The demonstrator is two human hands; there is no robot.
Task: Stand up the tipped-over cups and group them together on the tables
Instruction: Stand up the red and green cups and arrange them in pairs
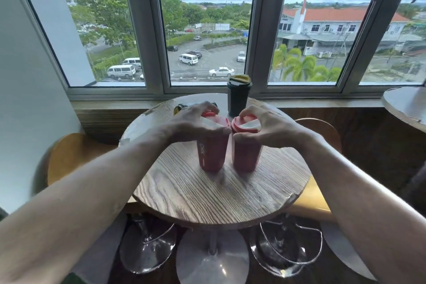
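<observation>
Each hand grips a red lidded plastic cup from above, left hand (196, 120) on the left red cup (212, 152), right hand (265, 127) on the right red cup (245, 154), both upright, side by side mid round wooden table (207, 198), apparently to group them.

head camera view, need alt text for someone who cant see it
Two hands grip the lids of two upright red cups, left hand on the left red cup, right hand on the right red cup, side by side on a round wooden table. A dark cup stands behind, near the window.
</observation>
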